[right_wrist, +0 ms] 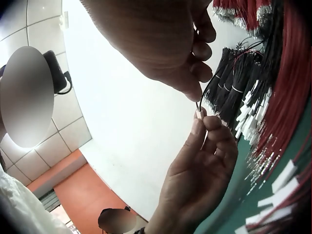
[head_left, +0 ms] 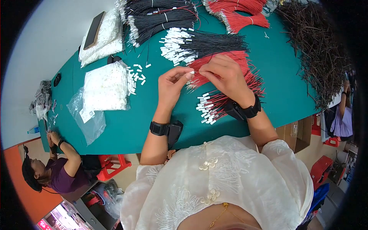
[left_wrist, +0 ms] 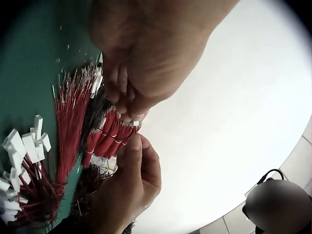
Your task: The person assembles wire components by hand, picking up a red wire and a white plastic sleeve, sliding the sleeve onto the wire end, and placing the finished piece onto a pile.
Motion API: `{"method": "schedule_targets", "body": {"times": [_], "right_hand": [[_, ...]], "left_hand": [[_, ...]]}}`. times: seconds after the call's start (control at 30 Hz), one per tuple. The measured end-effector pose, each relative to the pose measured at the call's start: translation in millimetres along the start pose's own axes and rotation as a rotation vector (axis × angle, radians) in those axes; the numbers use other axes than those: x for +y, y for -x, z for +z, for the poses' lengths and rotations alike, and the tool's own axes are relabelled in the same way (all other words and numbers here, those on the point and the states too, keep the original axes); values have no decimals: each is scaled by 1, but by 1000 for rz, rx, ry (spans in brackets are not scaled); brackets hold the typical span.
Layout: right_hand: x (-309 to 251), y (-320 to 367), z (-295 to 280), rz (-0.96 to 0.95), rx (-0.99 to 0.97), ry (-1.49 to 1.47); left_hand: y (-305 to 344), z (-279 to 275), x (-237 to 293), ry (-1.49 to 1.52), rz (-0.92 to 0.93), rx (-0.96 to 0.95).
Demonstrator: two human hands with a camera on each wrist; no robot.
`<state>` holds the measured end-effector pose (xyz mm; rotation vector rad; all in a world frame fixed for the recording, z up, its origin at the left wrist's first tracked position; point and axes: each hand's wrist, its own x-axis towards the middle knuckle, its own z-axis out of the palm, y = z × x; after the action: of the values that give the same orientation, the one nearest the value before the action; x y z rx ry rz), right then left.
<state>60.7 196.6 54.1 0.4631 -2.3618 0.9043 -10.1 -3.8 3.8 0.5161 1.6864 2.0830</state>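
My left hand [head_left: 171,86] pinches a small white connector [right_wrist: 200,113] between thumb and index finger. Facing it, my right hand [head_left: 226,76] pinches a thin dark wire [right_wrist: 201,98] that meets the connector's end. Both hands are raised over a bundle of red wires [head_left: 237,60]. Behind them lies a bundle of black wires [head_left: 220,43] with white connectors on its left ends. Nearer my body, red wires with white connectors [head_left: 207,109] lie beside my right wrist.
Bags of white connectors [head_left: 105,87], loose connectors [head_left: 136,76] and a phone [head_left: 94,30] lie on the left. More black bundles [head_left: 161,17] and red bundles [head_left: 245,21] lie at the back, a dark wire heap [head_left: 314,50] at right. A person [head_left: 57,168] sits at far left.
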Motion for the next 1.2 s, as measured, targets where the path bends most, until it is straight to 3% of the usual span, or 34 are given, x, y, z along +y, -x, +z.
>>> {"method": "schedule_targets", "body": {"times": [0.13, 0.97, 1.1, 1.2], "right_hand": [[0, 0, 0, 8, 2, -6], [6, 1, 8, 36, -9, -127], [5, -4, 6, 57, 23, -73], [5, -4, 7, 75, 19, -39]], "left_hand": [[0, 3, -1, -25, 73, -5], [0, 5, 2, -67, 60, -11], [-1, -3, 16, -80, 158, 36], [-1, -12, 25, -89, 407, 135]]}}
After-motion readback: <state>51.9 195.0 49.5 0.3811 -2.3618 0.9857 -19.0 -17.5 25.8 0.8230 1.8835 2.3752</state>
